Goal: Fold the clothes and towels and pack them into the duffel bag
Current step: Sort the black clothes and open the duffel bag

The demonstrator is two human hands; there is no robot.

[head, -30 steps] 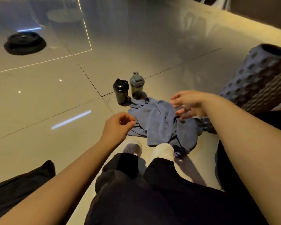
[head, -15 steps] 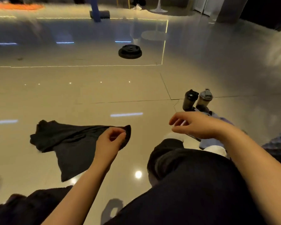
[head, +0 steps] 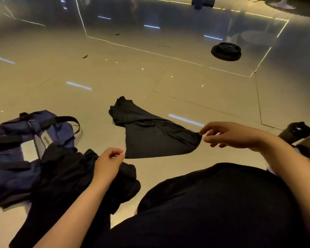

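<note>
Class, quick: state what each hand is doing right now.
Left hand: fingers curled, holding nothing visible.
Right hand: fingertips pinch the corner of the black garment.

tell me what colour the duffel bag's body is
Navy blue, with black straps: the duffel bag shows in the head view, lower left.

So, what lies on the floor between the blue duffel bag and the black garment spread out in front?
In the head view, only bare tiled floor lies between the duffel bag and the black garment.
</note>
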